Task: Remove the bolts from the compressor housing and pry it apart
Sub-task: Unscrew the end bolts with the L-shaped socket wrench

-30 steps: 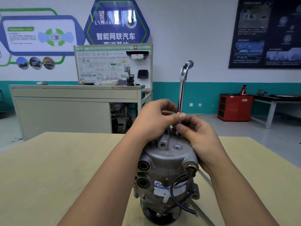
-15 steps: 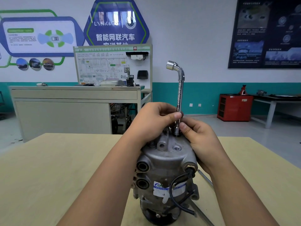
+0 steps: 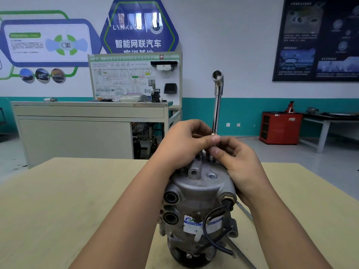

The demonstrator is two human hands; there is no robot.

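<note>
Change: the bent top of the chrome L-shaped socket wrench (image 3: 217,113) is being turned. Half a second ago it was pointing left, and now its open hexagonal end is being faced toward the camera.
Left hand (image 3: 182,144): the wrench shaft is being pinched between the thumb and the curled fingers, just above the right thumb.
Right hand (image 3: 239,164): the lower end of the shaft is being pinched by the thumb and curled fingers, directly under the left fingertips.
Wrench: it is being held upright, with its lower socket set on the housing top immediately beneath both sets of fingertips. The bolt under it is being hidden.
Grey cast-metal compressor housing (image 3: 196,191): it is being stood on end on the pale wooden table (image 3: 58,200), below the fingers and between the two forearms.
Black cable (image 3: 207,228): it is being looped across the white and blue label (image 3: 191,225), well below the right fingers.
Thin silver metal bar (image 3: 245,211): it is lying on the table under the right forearm, partly covered by the housing.
</note>
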